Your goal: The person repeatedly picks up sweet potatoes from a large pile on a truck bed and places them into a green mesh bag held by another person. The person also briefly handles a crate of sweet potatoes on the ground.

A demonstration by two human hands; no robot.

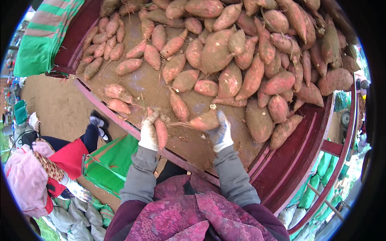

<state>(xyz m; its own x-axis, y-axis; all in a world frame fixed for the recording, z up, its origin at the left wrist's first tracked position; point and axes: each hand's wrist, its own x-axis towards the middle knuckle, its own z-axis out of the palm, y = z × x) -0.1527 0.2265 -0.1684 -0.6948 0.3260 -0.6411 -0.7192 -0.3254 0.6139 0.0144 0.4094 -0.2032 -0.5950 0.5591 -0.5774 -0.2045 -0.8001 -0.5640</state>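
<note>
My left hand (149, 132), in a dirty white glove, is closed around a slim reddish sweet potato (161, 134) near the front edge of the truck bed. A thin root string stretches from beside it toward a larger, soil-coated sweet potato (204, 120). That one is gripped at its right end by my gloved right hand (222, 132). Just beyond, between the hands, lies another sweet potato (179, 106). A small group of sweet potatoes (118, 92) rests to the left, near the edge. Farther back rises a big pile of sweet potatoes (219, 50).
Maroon metal side walls (283, 154) bound the soil-covered bed (187, 148). A green sack (114, 160) hangs beside me at the left. A person in a pink covering (30, 180) sits there, near filled sacks (74, 215). More green sacks (309, 195) lie beyond the right rail.
</note>
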